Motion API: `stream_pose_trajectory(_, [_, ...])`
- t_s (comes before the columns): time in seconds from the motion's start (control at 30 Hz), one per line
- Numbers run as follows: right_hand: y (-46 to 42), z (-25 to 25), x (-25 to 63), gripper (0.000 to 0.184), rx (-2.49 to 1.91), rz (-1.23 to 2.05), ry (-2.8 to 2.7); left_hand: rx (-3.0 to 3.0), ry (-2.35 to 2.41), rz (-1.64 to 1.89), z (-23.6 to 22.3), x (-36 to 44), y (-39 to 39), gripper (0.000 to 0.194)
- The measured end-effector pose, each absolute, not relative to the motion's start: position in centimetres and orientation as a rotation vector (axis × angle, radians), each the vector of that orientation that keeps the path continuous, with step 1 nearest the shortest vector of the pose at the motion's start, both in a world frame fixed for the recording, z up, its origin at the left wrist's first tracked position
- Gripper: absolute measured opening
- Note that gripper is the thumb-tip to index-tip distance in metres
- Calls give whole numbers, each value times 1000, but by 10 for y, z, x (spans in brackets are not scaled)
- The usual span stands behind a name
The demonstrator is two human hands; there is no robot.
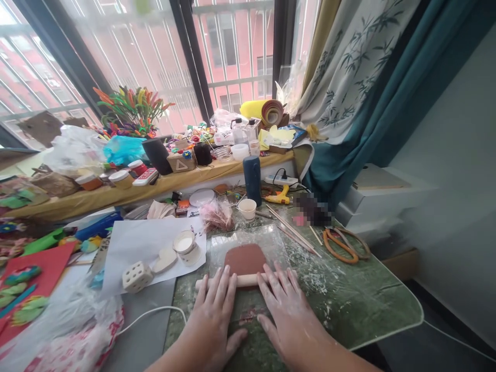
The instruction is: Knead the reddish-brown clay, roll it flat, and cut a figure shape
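Lower centre of frame: green marbled tabletop (pixel 360 305), dusted white, fills right half. Clear plastic sheet (pixel 277 240) lies on it at centre, under flat reddish-brown clay slab (pixel 245 258). Your left hand (pixel 211 315) and right hand (pixel 287 310) lie flat, fingers spread, palms down on wooden rolling pin (pixel 244 280), which crosses slab's near edge. Orange-handled scissors (pixel 343 244) right of centre. White dice-shaped block (pixel 136 276) left, on white paper (pixel 143 243).

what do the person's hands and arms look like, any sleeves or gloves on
Both are bare: no gloves, and no sleeves reach the visible forearms. The left hand and right hand are dusted with a whitish powder, most plainly on the fingers and knuckles. No rings, watch or bracelets show.
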State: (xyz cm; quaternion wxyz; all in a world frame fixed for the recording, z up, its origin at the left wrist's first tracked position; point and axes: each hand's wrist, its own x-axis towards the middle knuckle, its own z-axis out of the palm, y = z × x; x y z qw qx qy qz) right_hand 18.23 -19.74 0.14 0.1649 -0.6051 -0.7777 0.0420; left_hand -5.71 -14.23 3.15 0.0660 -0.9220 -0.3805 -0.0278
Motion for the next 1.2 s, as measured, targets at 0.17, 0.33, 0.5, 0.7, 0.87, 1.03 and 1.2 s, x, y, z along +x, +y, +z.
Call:
stream_pose_trajectory(0.17, [-202,-1,183,78,-1702,137,-2247,-2755,-1113,-122,25,-58,-149,105])
stream_pose_trajectory(0.33, [-156,21,193,67,-1710,224,-2270,-2791,-1170,-90,37,-43,-106,87])
stream_pose_trajectory(0.5, [-88,36,198,66,-1799,239,-2293,-2809,-1171,-89,52,-27,-48,79])
stream_pose_trajectory(0.7, [-40,45,196,57,-1979,151,-2215,-2757,-1191,-181,55,-10,-1,56])
stream_pose_trajectory(0.87, [-38,49,194,49,-1983,124,-2194,-2757,-1114,-303,52,-9,4,49])
stream_pose_trajectory(1.03, [-62,42,194,56,-1903,150,-2246,-2807,-1106,-251,49,-19,-16,51])
stream_pose_trajectory(1.2, [-109,30,198,78,-1712,245,-2336,-2892,-1192,-160,47,-33,-57,59])
